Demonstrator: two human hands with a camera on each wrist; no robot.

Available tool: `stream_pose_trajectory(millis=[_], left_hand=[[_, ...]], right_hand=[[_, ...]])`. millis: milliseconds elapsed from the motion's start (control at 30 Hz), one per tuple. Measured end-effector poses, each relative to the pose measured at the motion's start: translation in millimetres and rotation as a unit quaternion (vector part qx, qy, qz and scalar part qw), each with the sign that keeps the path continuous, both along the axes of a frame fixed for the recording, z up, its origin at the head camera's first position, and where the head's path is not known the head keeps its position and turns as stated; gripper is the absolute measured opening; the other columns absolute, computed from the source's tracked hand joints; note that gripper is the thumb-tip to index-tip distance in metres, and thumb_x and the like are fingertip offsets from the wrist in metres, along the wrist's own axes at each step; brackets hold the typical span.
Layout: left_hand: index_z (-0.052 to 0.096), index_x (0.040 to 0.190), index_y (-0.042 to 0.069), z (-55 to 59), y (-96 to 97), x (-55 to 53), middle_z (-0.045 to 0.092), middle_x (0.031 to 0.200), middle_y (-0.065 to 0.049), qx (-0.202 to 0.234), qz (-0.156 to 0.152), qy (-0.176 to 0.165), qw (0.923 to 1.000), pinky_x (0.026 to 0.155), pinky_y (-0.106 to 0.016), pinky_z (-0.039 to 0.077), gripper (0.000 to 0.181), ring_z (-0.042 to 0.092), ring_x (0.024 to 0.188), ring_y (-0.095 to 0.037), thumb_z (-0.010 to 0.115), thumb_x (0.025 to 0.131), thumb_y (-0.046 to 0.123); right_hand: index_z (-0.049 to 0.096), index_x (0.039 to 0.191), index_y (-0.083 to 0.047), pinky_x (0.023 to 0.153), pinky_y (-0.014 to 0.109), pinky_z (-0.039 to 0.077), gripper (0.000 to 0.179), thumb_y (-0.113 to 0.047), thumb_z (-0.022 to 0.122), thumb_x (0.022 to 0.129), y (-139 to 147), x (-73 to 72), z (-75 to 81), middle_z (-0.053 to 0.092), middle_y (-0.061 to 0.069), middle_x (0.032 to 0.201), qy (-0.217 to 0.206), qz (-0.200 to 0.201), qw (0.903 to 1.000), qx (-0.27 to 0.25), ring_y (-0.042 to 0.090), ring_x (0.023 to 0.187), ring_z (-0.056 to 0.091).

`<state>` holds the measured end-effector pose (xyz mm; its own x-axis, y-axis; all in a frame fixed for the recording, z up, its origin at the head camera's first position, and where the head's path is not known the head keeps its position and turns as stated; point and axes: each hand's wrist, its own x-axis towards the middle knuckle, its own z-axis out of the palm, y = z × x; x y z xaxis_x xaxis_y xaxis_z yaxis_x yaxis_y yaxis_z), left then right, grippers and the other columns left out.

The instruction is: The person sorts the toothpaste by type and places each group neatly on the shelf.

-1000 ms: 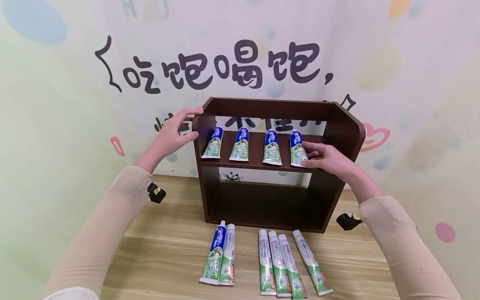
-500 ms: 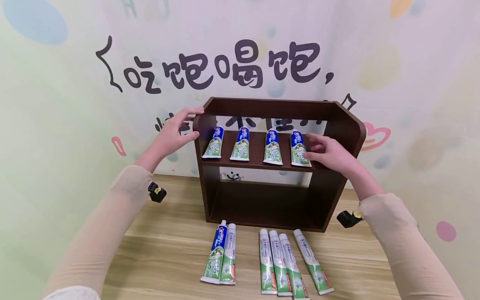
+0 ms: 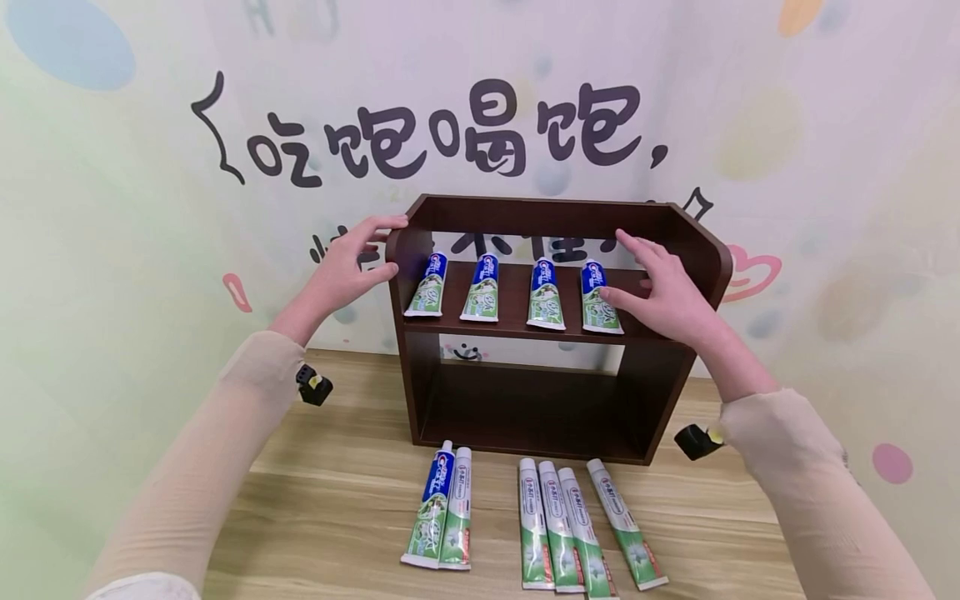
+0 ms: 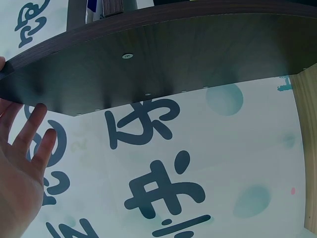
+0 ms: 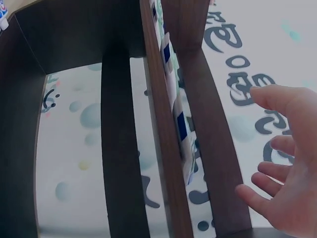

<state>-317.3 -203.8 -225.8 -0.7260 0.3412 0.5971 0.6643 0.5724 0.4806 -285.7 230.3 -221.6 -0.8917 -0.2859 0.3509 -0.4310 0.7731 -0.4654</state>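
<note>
A dark brown two-tier shelf (image 3: pixel 517 329) stands on the table. My left hand (image 3: pixel 348 262) holds the rounded edge of its left side panel (image 4: pixel 163 62), thumb at the front and fingertips at the top. Several blue-and-green toothpaste tubes lie in a row on the upper tier, caps toward the back. My right hand (image 3: pixel 663 287), fingers spread and holding nothing, hovers over the rightmost toothpaste tube (image 3: pixel 600 300); the thumb overlaps it in the head view. In the right wrist view, the hand (image 5: pixel 292 158) is apart from the row of tubes.
Before the shelf, a blue-and-green toothpaste tube (image 3: pixel 431 508) lies beside a slimmer white-and-green tube (image 3: pixel 457 512) on the wooden table (image 3: pixel 322 500). Several more white-and-green tubes (image 3: pixel 555 529) lie to the right. A printed wall cloth (image 3: pixel 480 50) hangs close behind the shelf.
My right hand has let go of the rightmost toothpaste tube and moved up and back, its fingers spreading. My left hand stays at the shelf's side panel.
</note>
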Motion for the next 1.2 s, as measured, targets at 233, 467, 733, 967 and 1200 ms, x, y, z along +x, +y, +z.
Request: stream_pose_trajectory(millis=[233, 467, 733, 967, 1200], left_hand=[[0.049, 0.142, 0.016, -0.2, 0.3, -0.1, 0.048, 0.152, -0.003, 0.001, 0.000, -0.002, 1.0000, 0.108, -0.053, 0.045, 0.054, 0.055, 0.127, -0.033, 0.063, 0.091, 0.009], [0.049, 0.142, 0.016, 0.1, 0.3, 0.4, 0.048, 0.153, -0.003, -0.001, 0.001, -0.001, 1.0000, 0.108, -0.053, 0.045, 0.054, 0.055, 0.127, -0.033, 0.063, 0.091, 0.009], [0.049, 0.142, 0.015, 0.0, -0.6, -0.1, 0.048, 0.152, -0.003, 0.004, 0.000, -0.001, 1.0000, 0.108, -0.054, 0.045, 0.054, 0.055, 0.127, -0.034, 0.063, 0.090, 0.009], [0.049, 0.142, 0.016, -0.7, -0.9, -0.4, 0.048, 0.152, -0.003, 0.005, 0.001, -0.004, 1.0000, 0.109, -0.054, 0.045, 0.054, 0.055, 0.127, -0.033, 0.063, 0.091, 0.009], [0.049, 0.142, 0.014, -0.1, 0.2, -0.7, 0.048, 0.153, -0.003, 0.006, -0.002, -0.004, 1.0000, 0.108, -0.054, 0.045, 0.053, 0.055, 0.127, -0.034, 0.063, 0.090, 0.009]], right_hand=[[0.022, 0.158, -0.031, 0.110, 0.059, 0.043, 0.082, -0.037, 0.068, 0.091, -16, 12.9, 2.8, 0.024, 0.012, 0.164, 0.041, 0.013, 0.9990, -0.012, 0.037, 0.144, 0.026], [0.029, 0.156, -0.028, 0.110, 0.056, 0.044, 0.078, -0.035, 0.070, 0.090, -36, 24.3, -1.4, 0.031, 0.009, 0.161, 0.076, 0.043, 0.9955, -0.036, 0.033, 0.143, 0.029], [0.035, 0.153, -0.023, 0.109, 0.063, 0.040, 0.075, -0.032, 0.071, 0.089, -63, 39.2, -18.0, 0.037, 0.011, 0.158, 0.101, 0.060, 0.9908, -0.067, 0.034, 0.141, 0.034], [0.037, 0.152, -0.025, 0.109, 0.055, 0.045, 0.078, -0.033, 0.075, 0.085, -87, 51.2, -36.5, 0.041, 0.006, 0.155, 0.108, 0.076, 0.9855, -0.107, 0.027, 0.139, 0.035], [0.038, 0.151, -0.028, 0.112, 0.057, 0.040, 0.076, -0.035, 0.075, 0.085, -107, 61.8, -50.7, 0.038, 0.001, 0.157, 0.094, 0.077, 0.9825, -0.141, 0.025, 0.145, 0.031]])
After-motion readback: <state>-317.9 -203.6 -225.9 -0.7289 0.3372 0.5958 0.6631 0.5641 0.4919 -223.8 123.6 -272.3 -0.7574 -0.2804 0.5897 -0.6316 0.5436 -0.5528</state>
